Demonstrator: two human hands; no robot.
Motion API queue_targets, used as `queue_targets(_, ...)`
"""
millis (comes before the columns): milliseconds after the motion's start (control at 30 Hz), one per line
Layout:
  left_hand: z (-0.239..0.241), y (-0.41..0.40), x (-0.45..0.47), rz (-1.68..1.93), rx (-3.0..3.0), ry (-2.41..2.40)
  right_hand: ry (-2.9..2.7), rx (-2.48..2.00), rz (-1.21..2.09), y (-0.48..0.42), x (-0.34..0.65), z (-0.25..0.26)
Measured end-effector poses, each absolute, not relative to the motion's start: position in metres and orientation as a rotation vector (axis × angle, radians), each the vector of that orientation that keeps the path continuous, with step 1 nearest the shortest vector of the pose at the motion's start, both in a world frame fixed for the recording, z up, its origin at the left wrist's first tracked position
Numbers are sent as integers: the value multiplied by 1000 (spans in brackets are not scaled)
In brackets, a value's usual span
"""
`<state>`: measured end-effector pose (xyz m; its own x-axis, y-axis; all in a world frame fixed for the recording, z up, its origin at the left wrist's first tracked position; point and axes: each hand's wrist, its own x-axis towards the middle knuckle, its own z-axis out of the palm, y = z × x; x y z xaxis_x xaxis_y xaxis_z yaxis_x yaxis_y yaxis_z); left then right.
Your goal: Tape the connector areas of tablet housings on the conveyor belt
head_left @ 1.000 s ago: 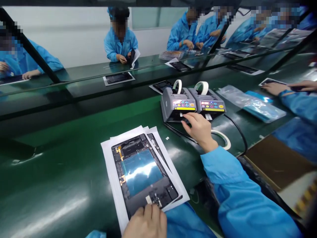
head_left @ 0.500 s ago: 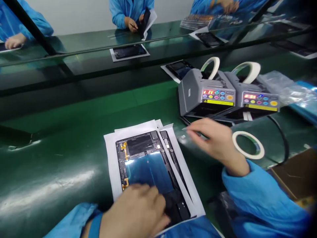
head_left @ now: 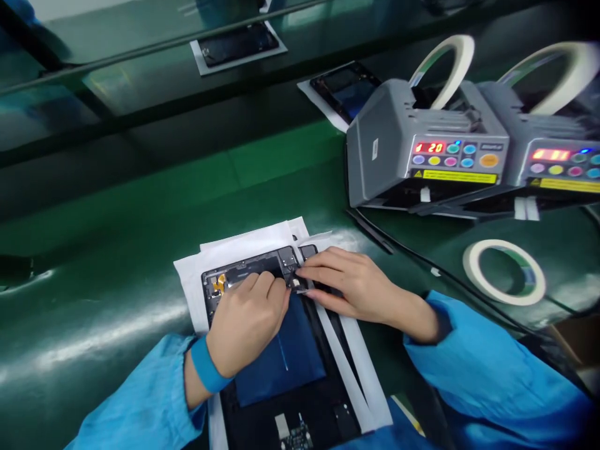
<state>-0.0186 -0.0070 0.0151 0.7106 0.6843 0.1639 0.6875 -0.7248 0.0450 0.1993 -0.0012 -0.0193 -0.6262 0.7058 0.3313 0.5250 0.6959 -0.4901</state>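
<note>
Clock's centred on the open tablet (head_left: 281,369), which lies on white sheets (head_left: 187,275) right in front of the person, with a second tablet (head_left: 308,251) poking out from under the paper around 1 to 3 o'clock. Left hand (head_left: 248,319) is curled over the upper part and blocks the view of its own fingertips, so I can't tell if it's gripping anything. Right hand (head_left: 349,284) has its fingers drawn together at the 1 o'clock corner; what's in them, if anything, is too small to tell.

Surroundings are busier: one tape dispenser (head_left: 379,150) sits between 1 and 2, partly hiding another tablet (head_left: 344,87) behind it. A second dispenser (head_left: 562,140) at 2 gets cut off by the frame edge. Loose tape roll (head_left: 471,275) between 2 and 3, with a black cable (head_left: 487,306) running past its near side. One more tablet (head_left: 239,44) just before 12.
</note>
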Motion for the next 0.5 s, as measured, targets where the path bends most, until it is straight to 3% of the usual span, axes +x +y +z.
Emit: queue_targets(500, 9, -2, -16, -350, -2928, -1285, -2449, -997, 408, -1, 199, -19)
